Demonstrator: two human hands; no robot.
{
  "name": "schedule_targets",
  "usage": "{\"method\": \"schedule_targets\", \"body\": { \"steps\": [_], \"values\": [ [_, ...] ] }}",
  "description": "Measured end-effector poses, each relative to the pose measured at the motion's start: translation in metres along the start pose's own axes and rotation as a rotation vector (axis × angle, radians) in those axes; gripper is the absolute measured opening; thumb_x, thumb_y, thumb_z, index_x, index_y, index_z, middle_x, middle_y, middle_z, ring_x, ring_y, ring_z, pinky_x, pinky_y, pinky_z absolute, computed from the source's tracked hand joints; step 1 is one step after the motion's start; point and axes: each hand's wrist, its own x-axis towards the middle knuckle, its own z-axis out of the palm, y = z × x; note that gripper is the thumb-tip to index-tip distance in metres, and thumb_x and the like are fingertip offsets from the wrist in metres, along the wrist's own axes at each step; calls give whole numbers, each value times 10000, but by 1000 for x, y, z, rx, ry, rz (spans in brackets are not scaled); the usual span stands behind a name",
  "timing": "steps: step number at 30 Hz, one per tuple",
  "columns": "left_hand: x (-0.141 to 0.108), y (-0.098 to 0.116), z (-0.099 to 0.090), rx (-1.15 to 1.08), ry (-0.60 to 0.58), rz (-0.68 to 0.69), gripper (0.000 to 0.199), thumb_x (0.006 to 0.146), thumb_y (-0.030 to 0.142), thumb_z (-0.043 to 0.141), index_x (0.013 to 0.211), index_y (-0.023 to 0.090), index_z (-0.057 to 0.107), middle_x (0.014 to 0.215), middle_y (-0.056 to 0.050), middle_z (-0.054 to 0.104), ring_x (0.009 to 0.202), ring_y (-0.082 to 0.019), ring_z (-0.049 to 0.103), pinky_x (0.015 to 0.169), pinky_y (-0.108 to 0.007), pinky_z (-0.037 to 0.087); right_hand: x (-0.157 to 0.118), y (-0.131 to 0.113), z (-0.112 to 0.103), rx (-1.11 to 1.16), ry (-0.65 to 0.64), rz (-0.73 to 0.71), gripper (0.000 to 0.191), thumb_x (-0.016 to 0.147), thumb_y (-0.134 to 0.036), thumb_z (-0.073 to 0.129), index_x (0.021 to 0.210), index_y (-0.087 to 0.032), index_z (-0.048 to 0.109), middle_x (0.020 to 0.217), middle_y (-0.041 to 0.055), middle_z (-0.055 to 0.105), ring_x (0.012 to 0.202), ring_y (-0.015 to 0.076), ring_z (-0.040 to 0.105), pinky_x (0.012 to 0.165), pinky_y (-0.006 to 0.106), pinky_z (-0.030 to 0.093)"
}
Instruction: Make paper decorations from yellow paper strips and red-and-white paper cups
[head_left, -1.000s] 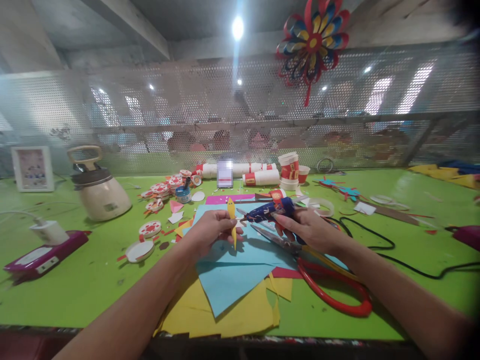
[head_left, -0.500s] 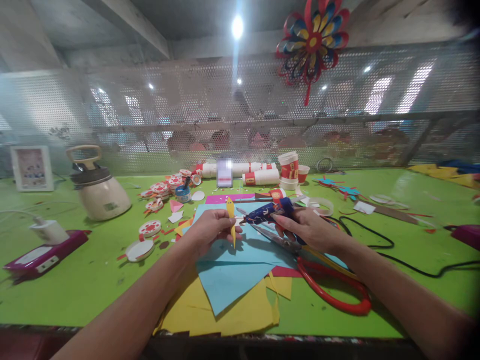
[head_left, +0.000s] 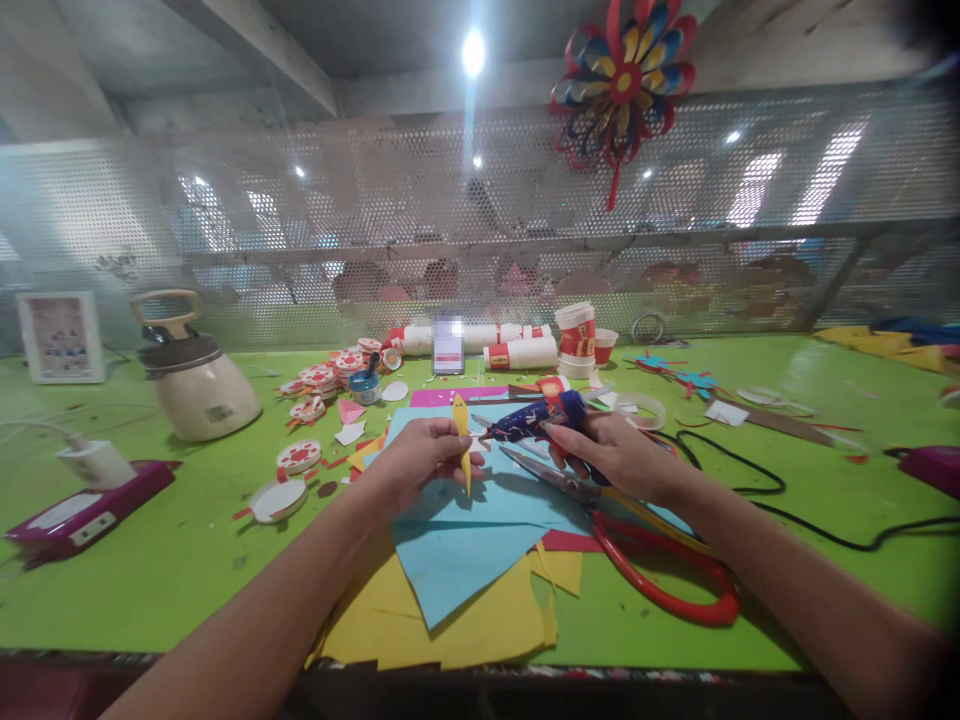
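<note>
Between the fingertips of my left hand a narrow yellow paper piece, pointed at both ends, is held upright. My right hand is wrapped round a dark blue glue gun, whose nozzle points left, close to the yellow piece; I cannot tell whether they touch. Under my right hand lie large scissors with red handles, blades slightly apart. Light blue paper sheets spread below both hands, over yellow sheets.
Red-and-white paper cups stand at the back beside a phone. Several round paper pieces, a glue jar and a kettle are to the left. A purple power strip lies far left; a black cord runs right.
The glue gun's nozzle has shifted very slightly, and the view has drifted a little. Both hands keep their hold.
</note>
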Motion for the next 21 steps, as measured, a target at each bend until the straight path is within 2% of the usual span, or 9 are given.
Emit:
{"method": "schedule_targets", "body": {
  "steps": [12,18,21],
  "values": [
    [2,-1,-3,-11,-2,8,118,758,198,642,714,110,577,719,-103,664,619,-159,654,510,-221,443,0,0,-2,-61,-2,-40,496,896,-514,389,634,-143,589,514,-5,482,456,95,418,459,227,347],
    [-1,4,-2,-35,35,6,126,738,182,659,695,118,559,692,-91,663,600,-151,649,498,-217,440,1,1,-5,-141,59,-98,451,897,-454,401,641,-148,611,526,11,524,475,104,446,482,233,363],
    [-2,5,-2,-51,41,1,135,737,184,665,688,118,557,692,-90,666,615,-154,656,510,-215,451,3,4,-6,-125,146,-114,451,888,-468,404,664,-148,629,533,19,549,495,115,488,508,240,389]
  ]
}}
